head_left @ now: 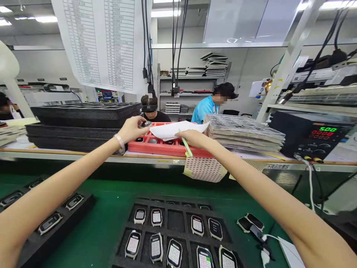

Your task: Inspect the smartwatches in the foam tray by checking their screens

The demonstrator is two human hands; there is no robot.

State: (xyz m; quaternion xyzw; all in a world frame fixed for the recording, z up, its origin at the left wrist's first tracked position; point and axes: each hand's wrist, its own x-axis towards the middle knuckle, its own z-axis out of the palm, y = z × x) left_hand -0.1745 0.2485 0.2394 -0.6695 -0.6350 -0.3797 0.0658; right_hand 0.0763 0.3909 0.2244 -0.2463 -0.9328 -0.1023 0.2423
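Observation:
My left hand point(133, 128) is closed, its fingertips pinching a small dark watch body point(145, 123) above the left end of a red tray point(156, 149) on the raised shelf. My right hand point(193, 137) is closed on the edge of a white sheet point(178, 130), lifted over that tray. A thin light-green stick point(187, 147) also sits in the right hand's fingers, pointing down past the tray's front. Several dark watch pieces point(153, 141) show in the tray's compartments; the sheet hides others.
Below, a black foam tray point(164, 238) holds several lit smartwatches point(156, 217); another foam tray point(80, 219) lies left. Stacked black trays point(75, 128) and clear plastic trays point(245, 134) flank the red one. At right are a power supply point(315, 134) and cabled watches point(255, 222). Two people point(206, 108) work beyond.

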